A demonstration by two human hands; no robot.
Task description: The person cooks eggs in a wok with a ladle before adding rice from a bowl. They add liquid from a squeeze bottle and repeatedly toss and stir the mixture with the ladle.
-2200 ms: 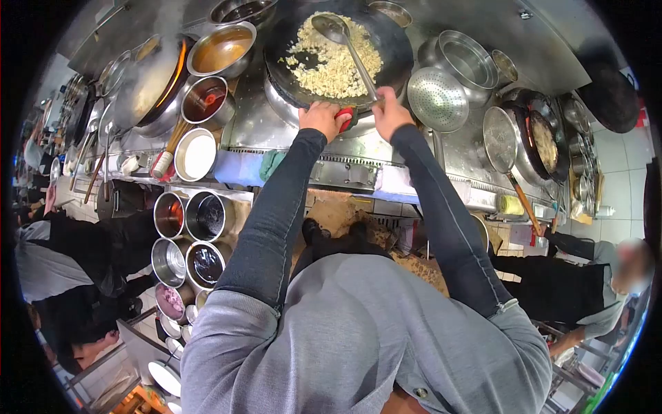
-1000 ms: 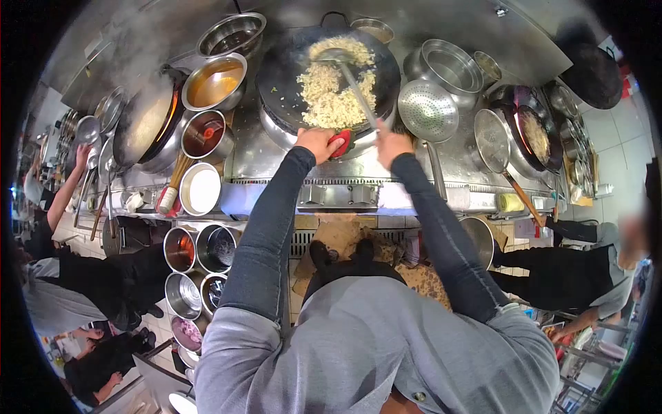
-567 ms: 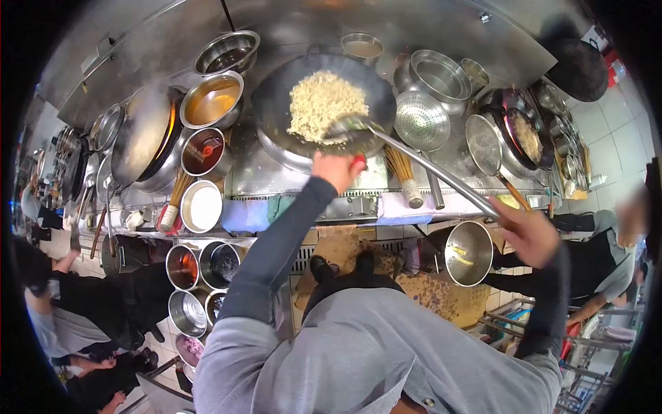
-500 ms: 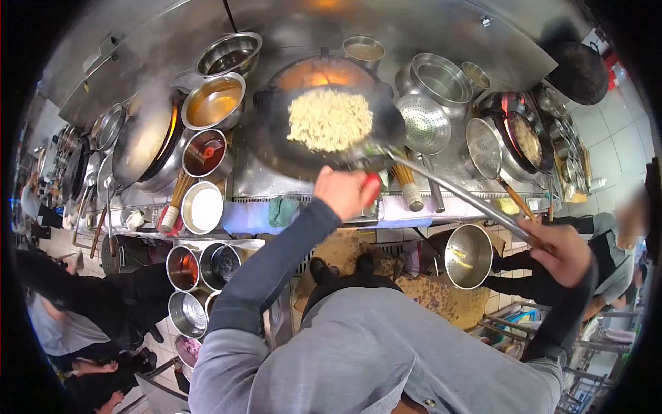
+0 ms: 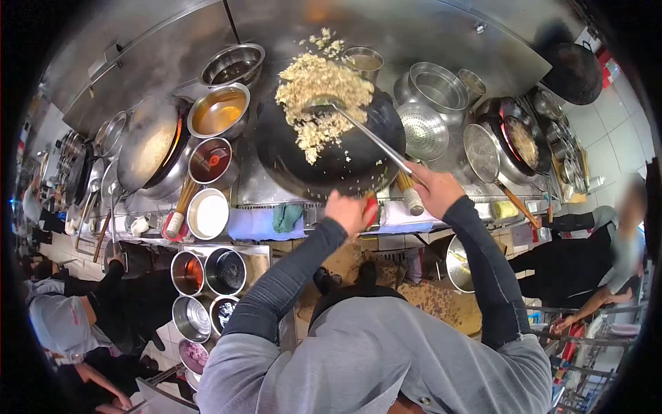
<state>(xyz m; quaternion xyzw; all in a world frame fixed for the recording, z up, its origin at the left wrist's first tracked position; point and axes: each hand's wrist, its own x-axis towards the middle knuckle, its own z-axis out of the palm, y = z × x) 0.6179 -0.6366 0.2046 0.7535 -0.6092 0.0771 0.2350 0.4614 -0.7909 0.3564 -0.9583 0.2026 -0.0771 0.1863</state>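
A big black wok [image 5: 345, 159] is tilted up toward me, and fried rice [image 5: 318, 90] flies off its far edge into the air. My left hand [image 5: 350, 212] grips the wok's near handle through a red cloth [image 5: 372, 209]. My right hand [image 5: 436, 189] holds the long steel handle of a ladle [image 5: 324, 105], whose bowl sits in the rice.
Left of the wok stand bowls of orange liquid [image 5: 219, 110], dark sauce [image 5: 210, 160] and white powder [image 5: 207, 214]. A strainer [image 5: 423, 131] and steel pots sit at the right. Several pots [image 5: 207, 272] stand low at the left. Other people work at both sides.
My right hand came back in from the far right, with the ladle now pushed into the rice. The wok has tipped up and the rice is tossed toward the back.
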